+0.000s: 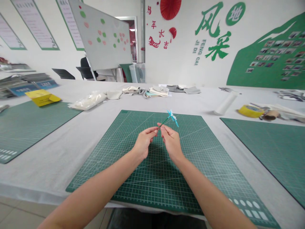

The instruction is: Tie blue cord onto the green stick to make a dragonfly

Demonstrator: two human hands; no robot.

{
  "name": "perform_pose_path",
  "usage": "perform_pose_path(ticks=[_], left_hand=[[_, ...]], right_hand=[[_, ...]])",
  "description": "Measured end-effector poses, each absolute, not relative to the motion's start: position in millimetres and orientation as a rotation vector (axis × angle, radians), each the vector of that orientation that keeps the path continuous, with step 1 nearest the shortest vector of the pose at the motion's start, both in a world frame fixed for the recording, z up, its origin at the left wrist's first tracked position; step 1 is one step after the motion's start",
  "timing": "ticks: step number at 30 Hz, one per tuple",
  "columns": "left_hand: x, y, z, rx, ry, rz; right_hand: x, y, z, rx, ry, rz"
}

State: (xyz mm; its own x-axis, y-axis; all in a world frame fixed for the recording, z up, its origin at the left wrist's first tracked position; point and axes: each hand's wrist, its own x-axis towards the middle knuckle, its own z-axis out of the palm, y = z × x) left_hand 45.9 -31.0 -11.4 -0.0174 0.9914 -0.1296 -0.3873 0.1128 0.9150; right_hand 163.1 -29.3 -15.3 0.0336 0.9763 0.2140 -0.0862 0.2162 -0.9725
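Observation:
Above a green gridded cutting mat (pixel 152 181) I hold a small artificial flower (pixel 172 117) with light blue petals, white bead-like dots and a thin dark green stem. The stem slants up to the right, with the blossom at its upper end. My left hand (pixel 145 140) pinches the lower end of the stem between thumb and fingers. Just beside it, my right hand (pixel 171 140) is closed on the stem nearer the blossom. The fingertips of both hands almost meet and cover part of the stem.
More cutting mats lie left (pixel 30 124) and right (pixel 274 143). A yellow packet (pixel 43 97), a clear plastic bag (pixel 88 100) and folded fabric pieces (pixel 157 91) are farther back. A white roll (pixel 226 103) and yellow tape roll (pixel 250 111) lie at the right.

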Motion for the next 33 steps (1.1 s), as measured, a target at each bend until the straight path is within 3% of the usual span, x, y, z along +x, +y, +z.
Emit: perform_pose_path(ticks=[10,20,33], left_hand=[[48.4,-31.8,-14.8,1.079,1.000,1.252],[28.3,-39.2,27.4,1.263,0.811,1.404],[30.0,-46.2,35.9,1.312,0.813,1.318]], right_hand=[[166.9,-33.7,-5.8,-1.091,-1.412,0.678],[178.9,-34.2,-6.6,-1.202,-1.881,0.123],[178.1,-38.0,-7.1,-1.130,-1.960,0.139]])
